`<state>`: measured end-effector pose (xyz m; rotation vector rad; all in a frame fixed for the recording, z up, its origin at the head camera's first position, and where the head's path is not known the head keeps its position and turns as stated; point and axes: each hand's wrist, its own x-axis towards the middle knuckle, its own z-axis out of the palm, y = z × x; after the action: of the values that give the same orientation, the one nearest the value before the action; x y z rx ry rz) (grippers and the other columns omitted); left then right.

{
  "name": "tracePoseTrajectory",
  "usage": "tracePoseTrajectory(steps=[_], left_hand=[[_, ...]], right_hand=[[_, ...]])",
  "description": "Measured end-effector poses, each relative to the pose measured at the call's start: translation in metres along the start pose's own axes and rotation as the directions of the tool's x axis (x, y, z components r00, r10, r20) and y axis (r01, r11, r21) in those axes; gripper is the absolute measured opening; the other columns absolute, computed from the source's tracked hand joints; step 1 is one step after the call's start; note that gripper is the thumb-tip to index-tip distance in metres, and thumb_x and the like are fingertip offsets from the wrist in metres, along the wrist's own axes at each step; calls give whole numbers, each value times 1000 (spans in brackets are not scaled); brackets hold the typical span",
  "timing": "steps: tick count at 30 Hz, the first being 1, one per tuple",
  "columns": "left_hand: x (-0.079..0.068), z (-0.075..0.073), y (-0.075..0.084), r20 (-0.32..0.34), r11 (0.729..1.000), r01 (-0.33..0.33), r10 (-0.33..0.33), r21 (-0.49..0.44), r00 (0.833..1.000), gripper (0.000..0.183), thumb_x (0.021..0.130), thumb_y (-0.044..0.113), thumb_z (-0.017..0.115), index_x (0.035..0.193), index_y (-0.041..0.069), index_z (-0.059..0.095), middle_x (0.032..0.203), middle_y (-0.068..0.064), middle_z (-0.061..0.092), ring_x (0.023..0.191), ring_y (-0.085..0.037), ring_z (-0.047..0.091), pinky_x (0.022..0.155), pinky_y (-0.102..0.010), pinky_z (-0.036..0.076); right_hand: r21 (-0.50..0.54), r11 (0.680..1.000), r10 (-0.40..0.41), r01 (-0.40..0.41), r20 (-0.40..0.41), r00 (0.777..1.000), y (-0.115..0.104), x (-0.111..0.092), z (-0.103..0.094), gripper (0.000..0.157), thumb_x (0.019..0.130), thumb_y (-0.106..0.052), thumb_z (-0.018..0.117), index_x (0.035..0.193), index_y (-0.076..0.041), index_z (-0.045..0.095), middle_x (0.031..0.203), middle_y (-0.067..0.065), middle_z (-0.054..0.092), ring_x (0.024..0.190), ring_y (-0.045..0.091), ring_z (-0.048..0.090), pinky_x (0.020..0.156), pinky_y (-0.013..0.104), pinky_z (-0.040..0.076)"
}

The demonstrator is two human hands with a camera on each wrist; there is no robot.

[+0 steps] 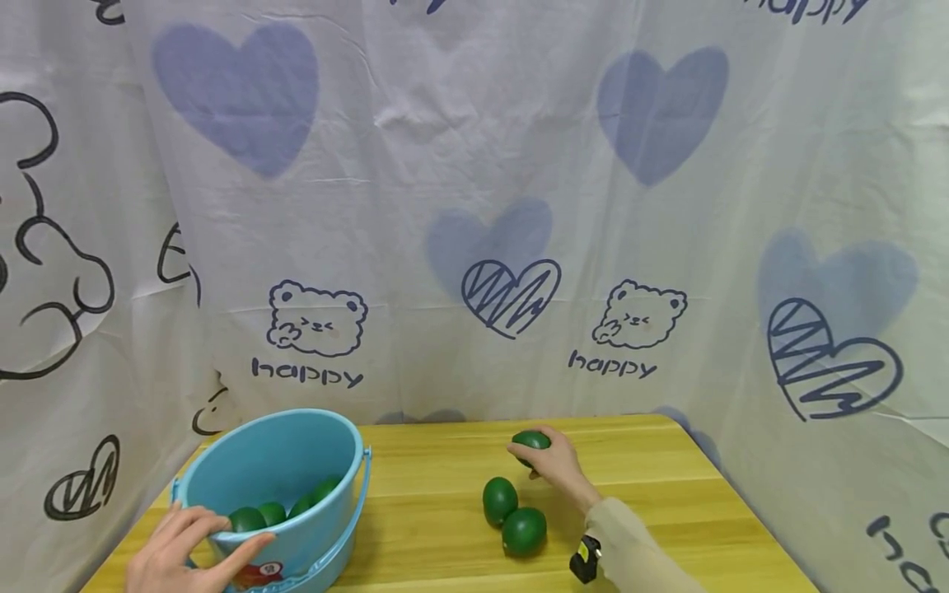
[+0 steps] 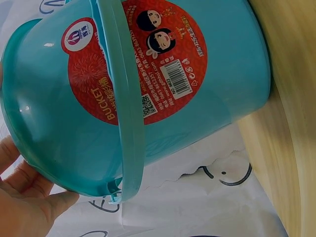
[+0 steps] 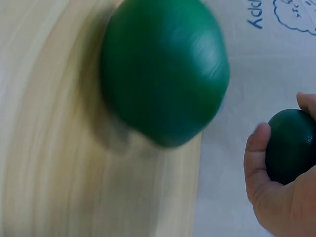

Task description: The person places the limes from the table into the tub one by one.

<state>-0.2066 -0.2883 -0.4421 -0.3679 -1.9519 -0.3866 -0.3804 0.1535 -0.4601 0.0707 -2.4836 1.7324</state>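
A light blue bucket [image 1: 319, 535] stands tilted at the left of the table, its mouth leaning to the front. My left hand [image 1: 178, 548] holds its rim, thumb on the outside, fingers over the edge; the left wrist view shows this hand [image 2: 29, 197] beside the bucket's red label [image 2: 168, 64]. Several dark green, smooth oval fruits [image 1: 272, 513] lie inside the bucket. Toward the table's far side, my right hand [image 1: 559, 461] grips another such green fruit [image 1: 532, 441] between thumb and fingers. Two more, a green fruit [image 1: 500, 501] and a nearer one [image 1: 524, 531], lie side by side on the wood.
The yellow wooden table [image 1: 423, 478] ends at a pale printed cloth [image 1: 460, 165] hung behind it, with more cloth at both sides. The bucket's handle [image 1: 363, 494] hangs down its side. A black device [image 1: 586, 560] sits on the right wrist.
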Motion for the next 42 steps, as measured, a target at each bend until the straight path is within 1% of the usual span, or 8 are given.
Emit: tracePoseTrajectory(steps=[2, 5, 9, 11, 22, 29, 37, 42], left_hand=[[0, -1, -1, 17, 999, -49, 49, 16, 999, 46, 71, 71, 70, 78, 26, 72, 78, 7, 55, 72, -7, 45, 67, -23, 37], [2, -2, 3, 14, 999, 43, -44, 12, 999, 43, 61, 62, 84, 74, 24, 69, 76, 7, 55, 71, -6, 44, 66, -19, 37], [7, -2, 10, -11, 965, 262, -263, -16, 965, 51, 36, 32, 99, 68, 22, 61, 72, 11, 53, 70, 3, 39, 61, -10, 34], [8, -3, 13, -8, 955, 297, -297, -8, 955, 52, 34, 29, 99, 66, 23, 60, 72, 10, 53, 70, 4, 39, 62, -9, 33], [8, -3, 14, 11, 950, 313, -313, 2, 950, 51, 35, 30, 99, 66, 22, 60, 72, 10, 53, 69, 1, 41, 68, -9, 33], [12, 0, 17, 5, 928, 371, -371, -18, 929, 48, 38, 29, 99, 67, 16, 62, 73, 4, 57, 71, 3, 43, 111, -13, 31], [14, 2, 14, -5, 946, 325, -325, -18, 946, 48, 38, 29, 99, 65, 18, 61, 71, 8, 55, 66, -2, 45, 86, 1, 27], [13, 3, 16, -16, 936, 351, -351, -39, 936, 47, 38, 24, 99, 66, 17, 62, 71, 5, 56, 67, -1, 45, 106, -3, 26]], right_hand=[[58, 998, -7, 6, 31, 999, -6, -1, 4, 46, 83, -24, 79, 120, -4, 60, 109, 18, 60, 84, 20, 65, 70, 39, 60], [120, 993, -24, 14, 83, 996, -15, -2, 10, 46, 83, -17, 78, 122, -2, 59, 114, 20, 58, 88, 22, 66, 73, 38, 60], [107, 993, -55, 41, 124, 991, -23, -4, 18, 49, 82, -15, 79, 125, -3, 59, 118, 21, 57, 88, 21, 66, 71, 36, 60], [97, 994, -61, 48, 137, 989, -27, -5, 22, 50, 82, -15, 79, 126, -3, 59, 119, 21, 57, 87, 21, 65, 71, 36, 60], [130, 989, -102, 74, 229, 968, -51, -17, 46, 49, 85, -20, 77, 128, -7, 58, 124, 20, 53, 86, 21, 63, 70, 37, 60], [149, 985, -130, 90, 285, 950, -68, -23, 60, 45, 85, -19, 75, 126, -10, 59, 126, 19, 53, 95, 24, 61, 72, 36, 59], [142, 984, -148, 111, 293, 945, -82, -21, 71, 43, 84, -16, 75, 124, -12, 61, 122, 16, 56, 90, 23, 62, 71, 35, 59], [155, 981, -160, 116, 312, 936, -94, -22, 79, 47, 84, -15, 75, 126, -8, 58, 122, 16, 56, 91, 23, 61, 70, 34, 58]])
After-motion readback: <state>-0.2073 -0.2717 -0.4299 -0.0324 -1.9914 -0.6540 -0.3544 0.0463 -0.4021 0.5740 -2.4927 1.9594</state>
